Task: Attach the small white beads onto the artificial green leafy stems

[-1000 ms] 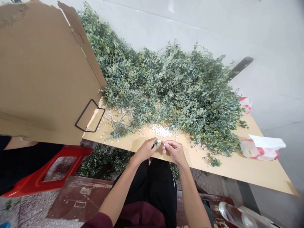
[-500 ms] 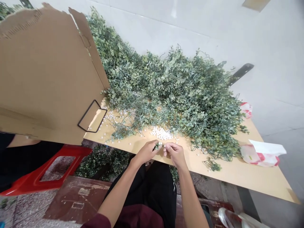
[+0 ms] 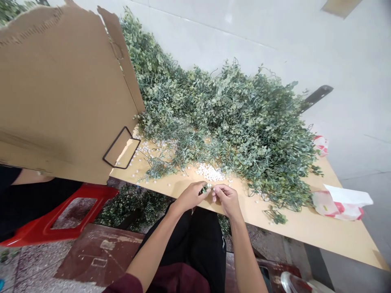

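Pinching a small green sprig point(image 3: 204, 189) between the fingers of my left hand point(image 3: 191, 196), I hold it low over the front edge of the surface point(image 3: 330, 232), near the lower middle of the frame. My left grip is closed on its stem. My right hand point(image 3: 227, 201) is drawn in beside it, with the fingertips point(image 3: 216, 189) gathered at the sprig's tip; I cannot tell whether they have hold of anything, as the spot is too small.

Very little has changed in the last second. My hands have stayed close together over the same spot, and the sprig has not left my left hand. The whole scene sits slightly further right than in the earlier view, which looks like a shift of my head.

Just above my hands lies a pile of white beads point(image 3: 210, 173), with a heap of leafy green stems point(image 3: 232, 126) behind it. A cardboard sheet point(image 3: 61, 93) fills the upper left.
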A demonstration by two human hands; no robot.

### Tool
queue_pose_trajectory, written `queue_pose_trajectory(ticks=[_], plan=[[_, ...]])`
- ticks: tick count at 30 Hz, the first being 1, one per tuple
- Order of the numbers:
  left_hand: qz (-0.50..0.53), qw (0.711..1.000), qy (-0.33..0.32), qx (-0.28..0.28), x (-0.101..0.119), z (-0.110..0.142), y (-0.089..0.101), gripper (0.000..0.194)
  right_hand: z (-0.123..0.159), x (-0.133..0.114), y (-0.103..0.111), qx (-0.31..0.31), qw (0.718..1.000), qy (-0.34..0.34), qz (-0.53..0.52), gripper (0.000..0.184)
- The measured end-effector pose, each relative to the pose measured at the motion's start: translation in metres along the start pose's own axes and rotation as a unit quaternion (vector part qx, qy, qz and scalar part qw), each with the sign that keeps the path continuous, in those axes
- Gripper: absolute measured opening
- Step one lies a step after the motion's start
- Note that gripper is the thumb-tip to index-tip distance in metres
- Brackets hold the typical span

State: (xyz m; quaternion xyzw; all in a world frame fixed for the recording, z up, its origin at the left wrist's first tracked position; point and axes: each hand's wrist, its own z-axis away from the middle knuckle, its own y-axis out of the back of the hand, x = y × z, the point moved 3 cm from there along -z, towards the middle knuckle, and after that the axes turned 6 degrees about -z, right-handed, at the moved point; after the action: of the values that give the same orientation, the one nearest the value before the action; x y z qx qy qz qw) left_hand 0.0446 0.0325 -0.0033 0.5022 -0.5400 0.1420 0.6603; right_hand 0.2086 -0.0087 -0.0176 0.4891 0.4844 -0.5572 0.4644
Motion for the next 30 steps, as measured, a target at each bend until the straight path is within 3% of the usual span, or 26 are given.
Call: queue_pose_trajectory(ticks=[21, 30], plan=[[0.014, 0.999, -0.032, -0.032, 0.004, 0.0022, 0.0052, 0.028, -0.0013, -0.0053, -0.0038, -0.08, 0.996, -0.04, -0.013, 0.029], [0.02, 1.0, -0.002, 0.002, 0.0035, 0.0007, 0.0022, 0.025, 0.0002, -0.0088, -0.0094, -0.005, 0.999, 0.038, -0.003, 0.021]])
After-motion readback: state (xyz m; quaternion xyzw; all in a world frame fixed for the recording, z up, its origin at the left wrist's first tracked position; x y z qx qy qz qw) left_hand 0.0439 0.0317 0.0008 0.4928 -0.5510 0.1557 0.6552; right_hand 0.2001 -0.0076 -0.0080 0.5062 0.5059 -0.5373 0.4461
